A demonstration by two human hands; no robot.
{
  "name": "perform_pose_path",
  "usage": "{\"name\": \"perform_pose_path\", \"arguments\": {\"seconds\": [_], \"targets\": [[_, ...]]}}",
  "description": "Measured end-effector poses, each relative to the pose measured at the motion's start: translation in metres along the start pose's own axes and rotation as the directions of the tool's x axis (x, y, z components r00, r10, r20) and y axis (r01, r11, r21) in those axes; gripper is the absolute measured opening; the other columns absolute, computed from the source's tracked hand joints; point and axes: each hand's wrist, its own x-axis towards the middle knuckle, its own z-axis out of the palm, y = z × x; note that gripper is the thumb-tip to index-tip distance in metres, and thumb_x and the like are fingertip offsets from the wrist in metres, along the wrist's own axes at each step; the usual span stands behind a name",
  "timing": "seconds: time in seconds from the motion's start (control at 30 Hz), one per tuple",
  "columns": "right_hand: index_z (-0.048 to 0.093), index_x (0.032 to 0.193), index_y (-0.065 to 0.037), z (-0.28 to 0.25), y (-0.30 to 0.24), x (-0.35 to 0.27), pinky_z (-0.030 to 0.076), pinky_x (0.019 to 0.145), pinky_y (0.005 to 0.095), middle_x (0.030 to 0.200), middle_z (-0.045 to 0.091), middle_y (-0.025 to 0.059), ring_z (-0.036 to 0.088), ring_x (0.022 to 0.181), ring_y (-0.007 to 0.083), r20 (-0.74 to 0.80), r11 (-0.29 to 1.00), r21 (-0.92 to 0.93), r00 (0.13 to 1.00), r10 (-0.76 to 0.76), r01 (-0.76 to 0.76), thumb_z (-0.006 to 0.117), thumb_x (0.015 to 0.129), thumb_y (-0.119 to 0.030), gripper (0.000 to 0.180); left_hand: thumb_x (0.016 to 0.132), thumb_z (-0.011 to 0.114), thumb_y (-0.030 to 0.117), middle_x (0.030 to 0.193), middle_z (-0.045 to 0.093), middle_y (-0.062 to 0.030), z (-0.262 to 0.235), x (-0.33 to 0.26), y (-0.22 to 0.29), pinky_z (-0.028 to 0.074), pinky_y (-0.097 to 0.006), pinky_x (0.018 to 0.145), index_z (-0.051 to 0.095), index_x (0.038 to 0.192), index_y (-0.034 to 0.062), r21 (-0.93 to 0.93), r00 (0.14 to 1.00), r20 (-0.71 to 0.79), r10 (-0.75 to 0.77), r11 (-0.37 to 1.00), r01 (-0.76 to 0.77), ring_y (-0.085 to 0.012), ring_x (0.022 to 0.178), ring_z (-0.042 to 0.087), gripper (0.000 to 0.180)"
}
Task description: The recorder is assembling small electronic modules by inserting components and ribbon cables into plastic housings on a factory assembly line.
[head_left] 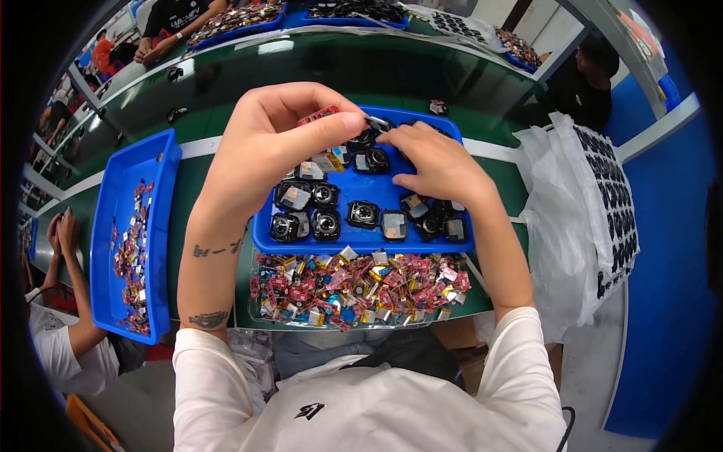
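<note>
My left hand (282,139) is closed, thumb against fingers, on a small red circuit board (318,116). A silver-and-yellow battery pack (329,161) shows just under that hand; whether it is joined to the board I cannot tell. Beside it on the right, my right hand (433,162) reaches over the blue tray (361,247), thumb apart from the fingers. Its fingertips are close to a dark part with a shiny edge (376,122), partly hidden. Black watch-like housings (363,214) lie around the tray, some with grey square pieces (394,224).
Nearest my body, a clear tray (361,290) is heaped with red boards and batteries. A long blue tray (162,248) with similar parts stands left. On the right, white plastic wrap (553,226) borders stacked sheets of black parts (610,203). Other people sit around the green table (226,90).
</note>
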Motion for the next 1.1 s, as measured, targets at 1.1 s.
{"name": "perform_pose_path", "arguments": {"seconds": [1.1], "targets": [[0.061,0.105,0.005,-0.023,-0.054,0.001,0.053,0.06,0.0214,0.081,0.066,0.0075,0.064,0.07,0.0097,-0.128,0.34,0.94,0.958,0.258,0.034,0.062,0.083,-0.004,0.023,0.072,0.067,0.013,0.105,0.067,-0.0095,0.025,0.003,-0.022,0.045,-0.032,0.076,0.07,0.074,0.0036,0.656,0.948,-0.091,0.304,0.734,-0.172,-0.021,0.094,0.056,0.01]]}}
